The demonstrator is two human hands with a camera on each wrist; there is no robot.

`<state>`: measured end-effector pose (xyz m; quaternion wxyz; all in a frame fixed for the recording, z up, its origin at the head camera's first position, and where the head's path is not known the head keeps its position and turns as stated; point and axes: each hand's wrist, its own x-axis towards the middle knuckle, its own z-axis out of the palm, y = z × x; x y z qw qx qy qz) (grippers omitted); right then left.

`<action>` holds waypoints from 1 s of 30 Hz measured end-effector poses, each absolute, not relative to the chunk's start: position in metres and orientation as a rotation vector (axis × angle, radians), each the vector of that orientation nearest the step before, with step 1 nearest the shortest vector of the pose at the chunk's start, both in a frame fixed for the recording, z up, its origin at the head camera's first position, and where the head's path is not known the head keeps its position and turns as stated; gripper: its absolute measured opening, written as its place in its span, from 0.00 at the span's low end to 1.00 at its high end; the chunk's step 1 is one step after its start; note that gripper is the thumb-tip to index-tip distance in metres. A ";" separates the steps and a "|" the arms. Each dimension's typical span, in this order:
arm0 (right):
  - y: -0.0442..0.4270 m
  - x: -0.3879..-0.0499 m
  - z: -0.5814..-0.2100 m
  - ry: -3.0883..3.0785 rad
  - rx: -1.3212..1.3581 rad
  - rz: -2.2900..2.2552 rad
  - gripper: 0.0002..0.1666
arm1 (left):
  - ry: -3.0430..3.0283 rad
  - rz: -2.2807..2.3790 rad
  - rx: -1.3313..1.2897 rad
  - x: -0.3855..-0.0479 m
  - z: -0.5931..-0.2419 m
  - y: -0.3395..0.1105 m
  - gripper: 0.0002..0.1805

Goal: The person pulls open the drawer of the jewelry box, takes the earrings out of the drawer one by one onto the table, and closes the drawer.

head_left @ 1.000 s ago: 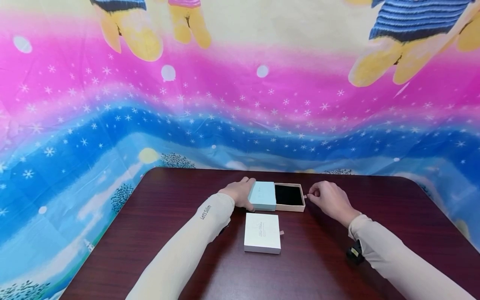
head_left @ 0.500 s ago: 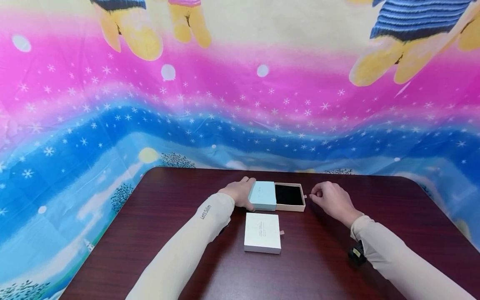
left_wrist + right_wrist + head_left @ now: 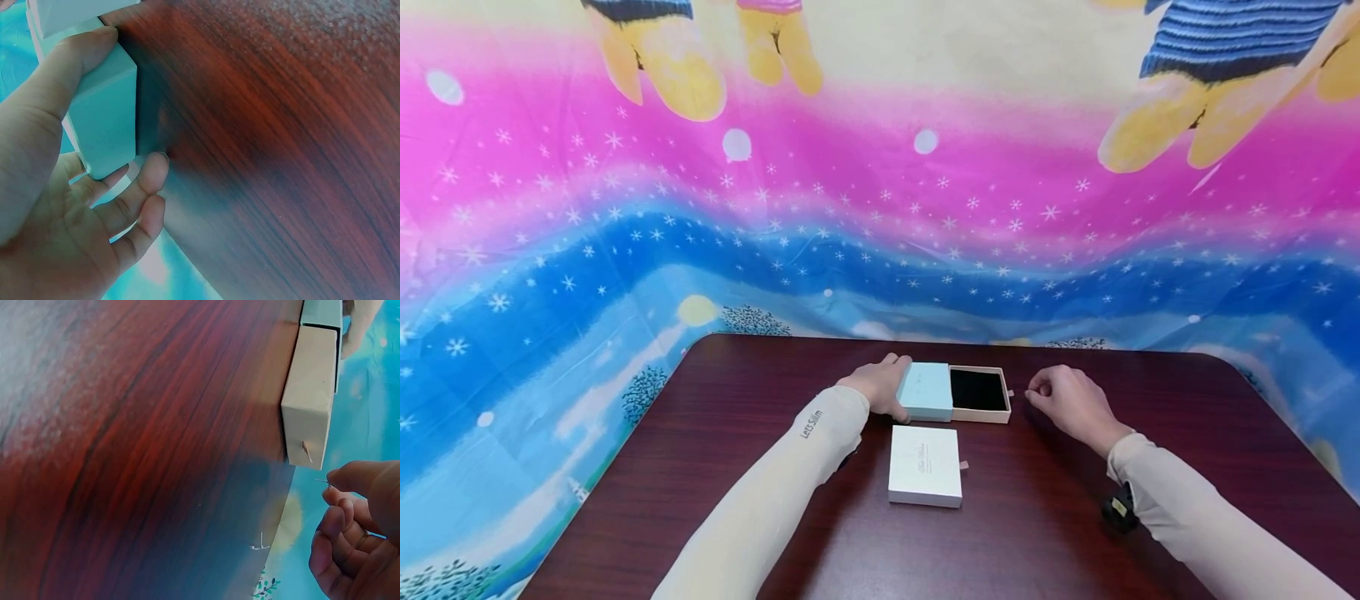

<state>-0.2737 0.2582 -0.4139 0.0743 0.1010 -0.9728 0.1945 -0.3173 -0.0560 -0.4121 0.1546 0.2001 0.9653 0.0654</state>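
My left hand [image 3: 878, 387] grips the pale blue sleeve of a drawer box [image 3: 927, 390] at its left end. In the left wrist view the thumb lies along one side of the sleeve [image 3: 103, 112], with fingers around the other. The cream drawer [image 3: 309, 365] juts out to the right, its black lining [image 3: 977, 390] showing and a small ribbon tab [image 3: 306, 450] on its end. Just right of that tab, apart from it, is my right hand [image 3: 1071, 404]. Its thumb and forefinger pinch a thin, pin-like thing [image 3: 320, 480], too small to identify.
Nearer me lies a white box [image 3: 925, 465] with printed lettering and a ribbon tab on its right side. All stands on a dark reddish wooden table [image 3: 760, 417]. A small pale mark [image 3: 259, 542] shows near its far edge. Behind hangs a colourful printed cloth [image 3: 880, 208].
My right hand has moved a little to the right, away from the drawer's ribbon tab. Both boxes and my left hand stay where they were.
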 end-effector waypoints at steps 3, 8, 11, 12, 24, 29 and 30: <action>0.260 -0.274 -0.415 -2.922 0.299 0.582 0.06 | 2.765 0.203 0.578 -0.316 -0.411 -0.057 0.57; 0.264 -0.275 -0.414 -2.923 0.306 0.613 0.06 | 2.767 0.218 0.584 -0.315 -0.410 -0.058 0.56; 0.266 -0.275 -0.414 -2.929 0.310 0.640 0.07 | 2.769 0.218 0.578 -0.316 -0.411 -0.058 0.56; 0.267 -0.275 -0.414 -2.932 0.309 0.649 0.07 | 2.770 0.219 0.578 -0.316 -0.411 -0.058 0.57; 0.276 -0.278 -0.418 -2.961 0.309 0.718 0.07 | 2.766 0.226 0.570 -0.317 -0.412 -0.058 0.57; 0.279 -0.278 -0.418 -2.982 0.286 0.749 0.08 | 2.759 0.240 0.568 -0.315 -0.410 -0.058 0.57; 0.279 -0.278 -0.418 -2.983 0.281 0.753 0.08 | 2.760 0.240 0.569 -0.315 -0.410 -0.058 0.56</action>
